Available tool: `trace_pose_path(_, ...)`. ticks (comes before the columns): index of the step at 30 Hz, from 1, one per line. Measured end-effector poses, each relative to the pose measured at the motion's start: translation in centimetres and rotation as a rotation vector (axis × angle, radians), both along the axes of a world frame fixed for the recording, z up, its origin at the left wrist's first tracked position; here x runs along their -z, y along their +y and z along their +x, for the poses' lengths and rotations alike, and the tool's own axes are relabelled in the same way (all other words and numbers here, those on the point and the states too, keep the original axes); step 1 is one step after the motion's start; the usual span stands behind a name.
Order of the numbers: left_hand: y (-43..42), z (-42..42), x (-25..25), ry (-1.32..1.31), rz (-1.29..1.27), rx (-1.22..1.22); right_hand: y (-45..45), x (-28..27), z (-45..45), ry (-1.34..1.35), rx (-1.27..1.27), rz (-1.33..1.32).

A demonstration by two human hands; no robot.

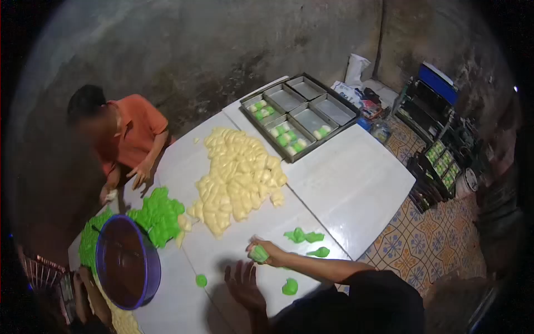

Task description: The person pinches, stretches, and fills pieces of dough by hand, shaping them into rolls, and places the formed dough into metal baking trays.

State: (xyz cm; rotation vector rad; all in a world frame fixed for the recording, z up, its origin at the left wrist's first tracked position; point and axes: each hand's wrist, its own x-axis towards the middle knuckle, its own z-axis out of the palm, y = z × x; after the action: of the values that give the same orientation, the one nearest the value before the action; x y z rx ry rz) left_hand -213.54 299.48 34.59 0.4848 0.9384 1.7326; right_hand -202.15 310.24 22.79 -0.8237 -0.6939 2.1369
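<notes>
My right hand (pixel 270 251) is closed around a lump of green dough (pixel 258 254), held over the white table (pixel 222 261). Just below it, my left hand (pixel 245 288) is open, with its fingers spread and nothing in them. Loose green dough pieces (pixel 303 236) lie to the right, beyond my right forearm. Another green piece (pixel 290 286) rests on the nearer side of that arm, and a small green ball (pixel 201 280) sits left of my left hand. A wide mass of cream dough (pixel 239 178) covers the middle of the table.
A divided metal tray (pixel 289 156) at the back holds green and white dough pieces. On the left are a purple basin (pixel 157 273) with brown contents and green dough (pixel 158 217). A person in orange (pixel 136 131) works across the table. Filled trays (pixel 443 164) stand beyond the right edge.
</notes>
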Motion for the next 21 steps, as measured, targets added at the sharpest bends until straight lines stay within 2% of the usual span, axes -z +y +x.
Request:
trace_pose_path(1, 0.6, 1.1, -0.6, 0.152, -0.001, -0.029, 1.3, 0.8, 2.7, 0.366, -0.023, -0.29)
trace_pose_path(2, 1.4, 1.9, -0.6, 0.305, 0.0, -0.06, 2.7, -0.4, 5.5, 0.377, 0.101, -0.259)
trace_pose_path(3, 1.6, 0.9, 3.0, 0.343, -0.049, -0.012, 4.6, -2.9, 8.4, 0.389, 0.225, -0.23)
trace_pose_path(4, 1.3, -1.5, 9.1, 0.38, -0.094, 0.037, 6.4, -7.0, 11.1, 0.196, 0.356, -0.187)
trace_pose_path(5, 1.8, -2.4, 12.6, 0.417, -0.138, 0.085, 8.6, -10.5, 14.1, 0.001, 0.483, -0.142)
trace_pose_path(6, 2.1, -1.1, 10.9, 0.572, -0.162, 0.086, 11.5, -10.4, 17.3, -0.188, 0.576, 0.277)
trace_pose_path(7, 1.7, 0.6, 7.5, 0.727, -0.184, 0.085, 16.4, -7.1, 21.4, -0.688, 0.689, 0.671)
trace_pose_path(8, 2.2, 1.8, 5.7, 0.882, -0.203, 0.083, 20.4, -6.8, 24.9, -0.961, 0.732, 0.82)
trace_pose_path(9, 2.7, 1.3, 7.0, 0.808, -0.267, 0.135, 24.4, -6.6, 28.3, -1.253, 0.8, 0.936)
trace_pose_path(10, 2.7, 0.3, 8.8, 0.732, -0.33, 0.183, 26.5, -8.6, 29.6, -1.335, 0.902, 1.034)
trace_pose_path(11, 2.9, -0.5, 10.8, 0.655, -0.394, 0.23, 28.0, -10.7, 31.3, -1.24, 0.802, 0.695)
trace_pose_path(13, 3.9, 2.8, 7.2, 0.586, -0.406, -0.01, 32.5, -9.3, 34.0, -1.407, 0.741, 0.546)
trace_pose_path(14, 5.4, 4.3, 6.2, 0.548, -0.408, -0.142, 35.4, -6.7, 35.2, -1.425, 0.761, 0.531)
trace_pose_path(15, 6.0, 4.4, 6.4, 0.547, -0.341, -0.142, 36.8, -2.9, 36.6, -1.45, 0.775, 0.503)
trace_pose_path(16, 6.2, 4.1, 6.4, 0.548, -0.281, -0.14, 36.8, -1.8, 36.7, -1.476, 0.783, 0.47)
trace_pose_path(17, 6.2, 3.8, 6.3, 0.549, -0.226, -0.137, 36.9, -0.9, 37.1, -1.51, 0.881, 0.643)
trace_pose_path(19, 6.5, 3.5, 5.8, 0.652, -0.379, -0.129, 36.1, -0.5, 37.6, -1.552, 1.063, 1.002)
trace_pose_path(20, 6.7, 3.3, 5.2, 0.706, -0.454, -0.117, 34.5, -1.5, 37.3, -1.609, 1.019, 0.967)
trace_pose_path(21, 6.8, 2.9, 5.4, 0.678, -0.418, -0.122, 32.2, -3.6, 36.7, -1.665, 0.978, 0.931)
